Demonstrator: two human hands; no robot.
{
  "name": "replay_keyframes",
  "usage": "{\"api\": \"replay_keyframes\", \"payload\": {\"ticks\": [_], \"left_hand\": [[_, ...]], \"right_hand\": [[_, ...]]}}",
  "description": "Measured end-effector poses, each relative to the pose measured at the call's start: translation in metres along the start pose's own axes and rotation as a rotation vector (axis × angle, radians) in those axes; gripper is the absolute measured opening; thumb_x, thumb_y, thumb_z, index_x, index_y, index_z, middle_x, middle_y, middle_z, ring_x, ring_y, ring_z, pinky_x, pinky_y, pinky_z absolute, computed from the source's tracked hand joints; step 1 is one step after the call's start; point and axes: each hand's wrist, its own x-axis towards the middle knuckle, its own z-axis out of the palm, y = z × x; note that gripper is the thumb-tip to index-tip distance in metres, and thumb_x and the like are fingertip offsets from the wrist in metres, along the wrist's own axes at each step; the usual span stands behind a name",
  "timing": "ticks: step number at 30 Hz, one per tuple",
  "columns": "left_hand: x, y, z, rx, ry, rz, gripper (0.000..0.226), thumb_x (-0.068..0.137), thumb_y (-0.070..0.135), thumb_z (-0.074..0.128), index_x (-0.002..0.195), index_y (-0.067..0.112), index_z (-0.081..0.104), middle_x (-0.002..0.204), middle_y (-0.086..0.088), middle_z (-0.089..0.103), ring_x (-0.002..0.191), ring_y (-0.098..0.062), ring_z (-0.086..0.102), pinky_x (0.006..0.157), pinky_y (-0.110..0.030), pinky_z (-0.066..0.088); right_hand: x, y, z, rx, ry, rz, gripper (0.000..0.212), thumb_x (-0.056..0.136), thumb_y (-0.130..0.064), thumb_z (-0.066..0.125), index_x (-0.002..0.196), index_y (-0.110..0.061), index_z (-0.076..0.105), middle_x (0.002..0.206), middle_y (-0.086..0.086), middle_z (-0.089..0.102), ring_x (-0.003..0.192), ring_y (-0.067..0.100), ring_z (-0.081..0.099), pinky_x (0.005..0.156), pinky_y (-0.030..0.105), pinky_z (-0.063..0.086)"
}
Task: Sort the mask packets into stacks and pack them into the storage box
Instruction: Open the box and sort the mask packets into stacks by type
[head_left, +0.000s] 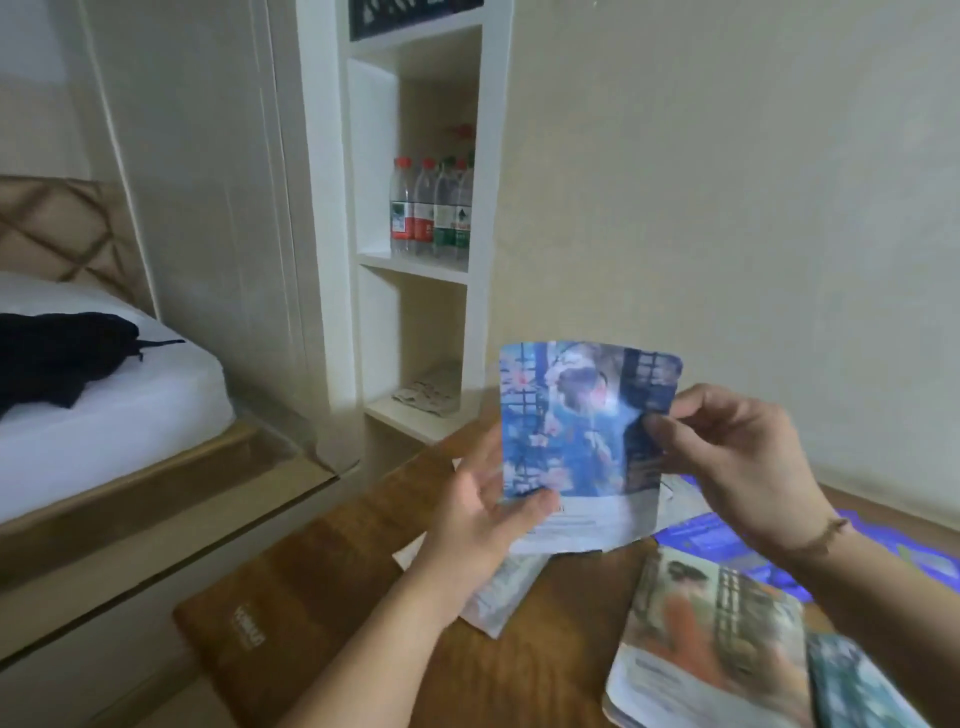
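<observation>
Left hand: palm up, fingers stretched and relaxed, thumb lying along the lower left corner of the blue mask packet, supporting it from below.
Left forearm: bare, enters from the bottom edge, rising to the right.
Right hand: thumb and fingers pinch the packet's right edge; other fingers curled.
Right wrist: has a thin brown bracelet; forearm comes from lower right.

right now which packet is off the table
The blue packet, held up between both hands; the orange one and the rest lie flat on the table.
</observation>
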Motion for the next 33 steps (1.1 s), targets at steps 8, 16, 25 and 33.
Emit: {"api": "replay_keyframes", "payload": {"ticks": [8,16,25,33], "left_hand": [[-0.065,0.027,0.088,-0.121,-0.150,-0.101,0.019,0.077,0.024,0.074,0.091,0.011,0.074,0.087,-0.018,0.072,0.068,-0.026,0.064,0.058,-0.029,0.054],[-0.076,0.071,0.199,-0.193,-0.240,-0.187,0.022,0.089,0.025,0.063,0.107,0.012,0.067,0.102,-0.011,0.075,0.089,-0.026,0.073,0.078,-0.041,0.056],[-0.076,0.028,0.407,0.158,-0.623,-0.083,0.019,0.082,0.001,0.073,0.084,0.019,0.071,0.073,-0.010,0.067,0.061,-0.016,0.063,0.060,-0.028,0.054],[-0.086,-0.023,0.476,0.887,-0.737,0.155,0.022,0.078,0.040,0.078,0.098,0.034,0.074,0.089,0.016,0.069,0.091,-0.009,0.062,0.085,-0.030,0.043]], "right_hand": [[-0.078,-0.048,-0.053,0.075,0.115,0.235,0.006,0.084,-0.010,0.066,0.090,-0.008,0.067,0.083,0.009,0.074,0.076,0.021,0.065,0.069,0.040,0.054],[-0.211,-0.080,-0.141,-0.066,0.248,0.440,0.022,0.086,0.000,0.067,0.107,-0.006,0.066,0.094,0.014,0.075,0.088,0.028,0.071,0.071,0.031,0.056],[-0.364,-0.126,-0.258,-0.407,0.797,0.617,0.031,0.084,-0.016,0.072,0.112,-0.028,0.063,0.068,0.001,0.072,0.051,0.024,0.066,0.044,0.033,0.052],[-0.400,-0.094,-0.298,-0.699,0.703,0.835,0.025,0.084,-0.024,0.073,0.107,-0.019,0.066,0.046,0.006,0.061,0.036,0.015,0.055,0.042,0.019,0.040]]}}
